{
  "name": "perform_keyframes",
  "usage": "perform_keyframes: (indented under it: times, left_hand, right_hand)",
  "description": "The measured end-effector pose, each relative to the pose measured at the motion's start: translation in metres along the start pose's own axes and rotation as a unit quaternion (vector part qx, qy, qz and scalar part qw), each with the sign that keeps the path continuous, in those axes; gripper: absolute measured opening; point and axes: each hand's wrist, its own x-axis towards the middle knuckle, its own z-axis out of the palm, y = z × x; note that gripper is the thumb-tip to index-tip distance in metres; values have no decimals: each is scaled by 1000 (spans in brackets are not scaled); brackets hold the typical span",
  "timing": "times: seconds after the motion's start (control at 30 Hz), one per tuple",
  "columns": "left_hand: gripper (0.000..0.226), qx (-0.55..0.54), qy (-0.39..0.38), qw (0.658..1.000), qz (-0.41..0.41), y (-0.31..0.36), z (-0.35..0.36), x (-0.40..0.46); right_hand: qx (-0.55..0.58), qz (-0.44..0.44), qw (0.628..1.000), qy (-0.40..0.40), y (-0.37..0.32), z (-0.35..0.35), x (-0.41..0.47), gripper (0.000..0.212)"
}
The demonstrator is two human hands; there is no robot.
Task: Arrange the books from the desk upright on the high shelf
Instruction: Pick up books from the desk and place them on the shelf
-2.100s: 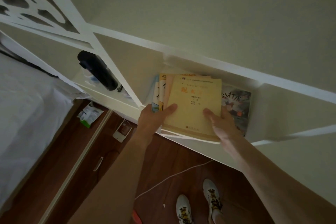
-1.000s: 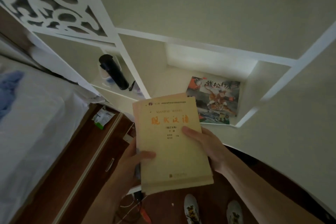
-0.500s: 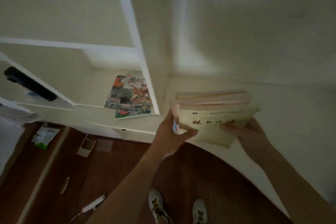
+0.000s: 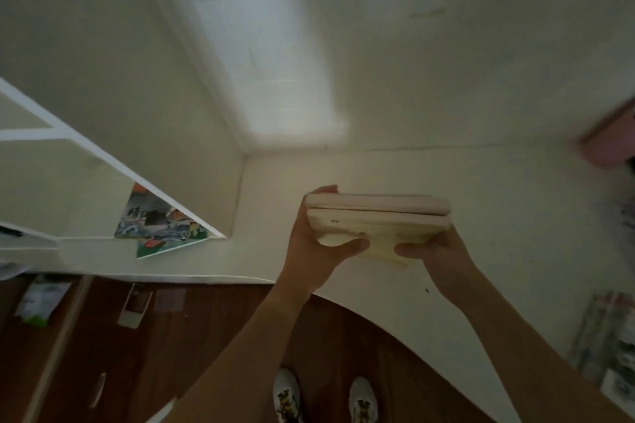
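Head view, hands gripping books

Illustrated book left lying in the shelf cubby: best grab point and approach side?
Take the illustrated book by its near corner, which juts out past the shelf's front edge, pinching cover and underside from the open front. It lies flat and a white divider crosses over it, so coming from above looks blocked. Both hands, left hand and right hand, currently hold the book stack.

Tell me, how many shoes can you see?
2. The left shoe and the right shoe stand side by side on the wooden floor at the bottom, between the person's arms. Both are cut off by the frame's edge.
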Motion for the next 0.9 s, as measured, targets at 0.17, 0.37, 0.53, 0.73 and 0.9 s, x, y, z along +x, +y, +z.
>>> perform_keyframes:
  times: [0.17, 0.37, 0.53, 0.73, 0.9]
  left_hand:
    - [82, -9, -12, 1000, 10, 3, -2, 3]
    - [42, 36, 1, 995, -91, -31, -2, 4]
    - [42, 40, 0, 994, -104, -22, 0, 5]
    - [52, 74, -33, 993, -84, 57, -26, -25]
    - [60, 118, -37, 992, 18, 189, -78, -63]
  right_hand:
    - [-2, -6, 1000, 23, 9, 2, 1, 63]
    - [-37, 1, 998, 55, 22, 14, 4, 45]
    - [-59, 8, 996, 61, 11, 12, 7, 51]
    - [-133, 1, 991, -25, -66, 30, -34, 59]
    - [-113, -96, 987, -59, -175, 77, -99, 55]
